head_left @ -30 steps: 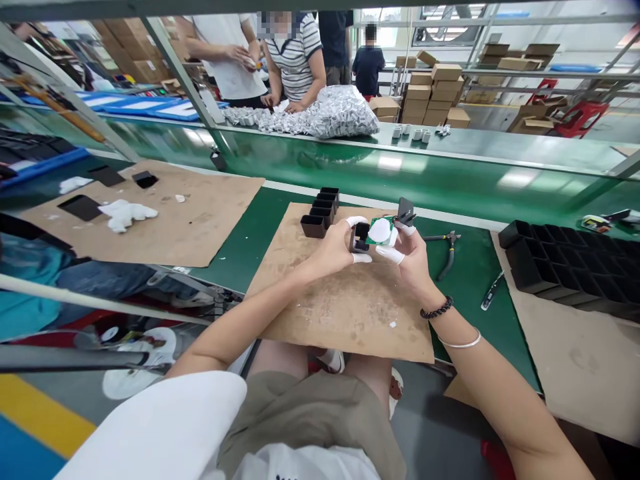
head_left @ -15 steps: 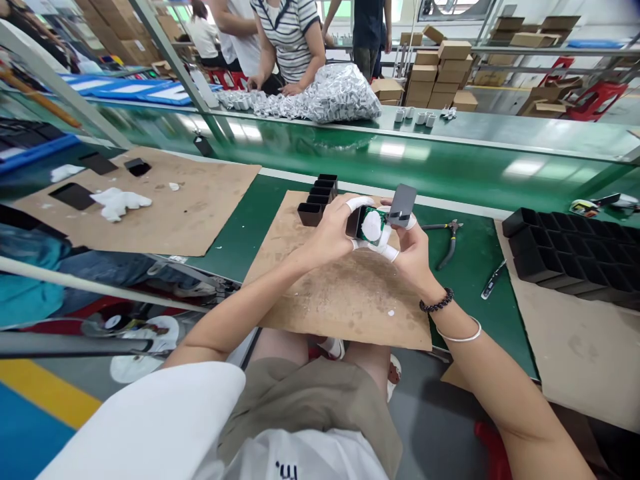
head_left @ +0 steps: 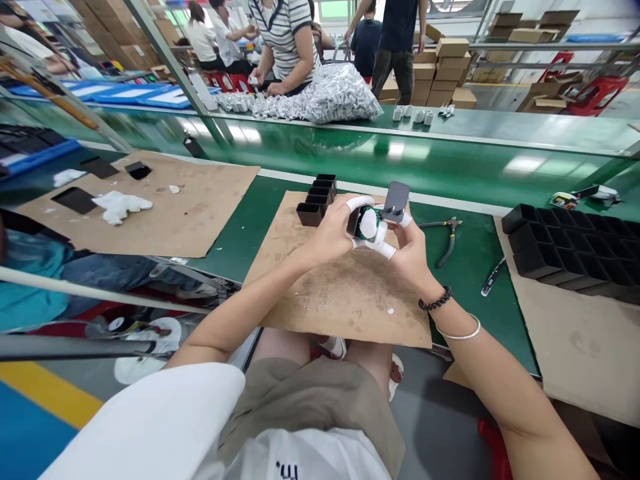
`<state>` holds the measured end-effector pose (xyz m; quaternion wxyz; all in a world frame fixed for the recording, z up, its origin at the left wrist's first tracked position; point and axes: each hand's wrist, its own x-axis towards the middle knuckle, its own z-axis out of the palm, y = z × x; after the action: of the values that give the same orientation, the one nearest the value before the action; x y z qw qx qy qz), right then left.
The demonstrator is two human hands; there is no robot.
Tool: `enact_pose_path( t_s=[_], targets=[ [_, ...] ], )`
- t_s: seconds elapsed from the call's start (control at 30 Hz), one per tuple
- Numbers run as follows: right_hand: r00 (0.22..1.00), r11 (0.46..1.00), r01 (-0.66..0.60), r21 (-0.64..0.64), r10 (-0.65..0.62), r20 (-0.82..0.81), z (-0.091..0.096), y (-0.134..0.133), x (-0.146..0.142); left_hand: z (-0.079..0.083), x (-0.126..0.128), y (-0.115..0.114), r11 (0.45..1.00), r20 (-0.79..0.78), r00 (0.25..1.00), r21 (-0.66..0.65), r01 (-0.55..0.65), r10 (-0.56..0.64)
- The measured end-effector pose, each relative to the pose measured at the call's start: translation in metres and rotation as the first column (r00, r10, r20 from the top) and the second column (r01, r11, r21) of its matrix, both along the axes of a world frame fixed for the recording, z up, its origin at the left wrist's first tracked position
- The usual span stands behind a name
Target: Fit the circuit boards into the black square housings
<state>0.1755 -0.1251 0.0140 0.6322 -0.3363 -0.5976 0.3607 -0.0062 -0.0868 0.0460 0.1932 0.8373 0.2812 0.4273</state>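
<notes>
My left hand (head_left: 334, 233), with white covers on its fingertips, is closed round a small black case (head_left: 353, 222). Partly inside the case sits a green circuit board (head_left: 379, 217) with a white blob (head_left: 369, 224) on its face. My right hand (head_left: 411, 245), its fingertips covered too, grips the board assembly from the right. A flat black cover plate (head_left: 397, 201) stands up at that end, tilted, beside my right fingers. Just left of my hands, several open black cases (head_left: 310, 213) stand in a row on a cardboard sheet (head_left: 330, 307).
Right of my hands lie pliers (head_left: 446, 248) and a slim cutter-like tool (head_left: 493, 277). Several black cases (head_left: 540, 257) stand in rows farther right. A second cardboard sheet (head_left: 215, 207) with white putty (head_left: 120, 205) lies left. Across the bench, a person handles silvery parts beside a bag (head_left: 345, 93).
The board and the cover plate have shifted slightly left, toward the case, with my right hand. My left hand stays almost still. In the background, people have moved.
</notes>
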Motion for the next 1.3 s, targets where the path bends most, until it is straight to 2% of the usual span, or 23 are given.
enact_pose_path(
  t_s=[0.4,0.6,0.87,1.3],
  targets=[
    [1.000,0.998,0.017,-0.054,-0.017,-0.010,0.004,-0.003,-0.003,-0.001,0.002,-0.001,0.999,-0.030,0.999,-0.013,-0.036,0.036],
    [1.000,1.000,0.027,-0.012,-0.027,0.012,0.004,-0.003,-0.003,-0.003,0.003,0.000,0.999,-0.026,0.999,-0.005,-0.039,0.039],
    [0.992,0.995,0.065,0.075,-0.073,0.104,-0.001,0.002,-0.004,-0.013,0.002,0.007,0.996,0.043,0.999,0.084,-0.004,0.000],
    [0.945,0.980,0.129,0.155,-0.169,0.280,0.002,-0.003,-0.001,-0.017,0.002,0.005,0.997,0.113,0.994,0.080,-0.019,0.010]
  ],
)
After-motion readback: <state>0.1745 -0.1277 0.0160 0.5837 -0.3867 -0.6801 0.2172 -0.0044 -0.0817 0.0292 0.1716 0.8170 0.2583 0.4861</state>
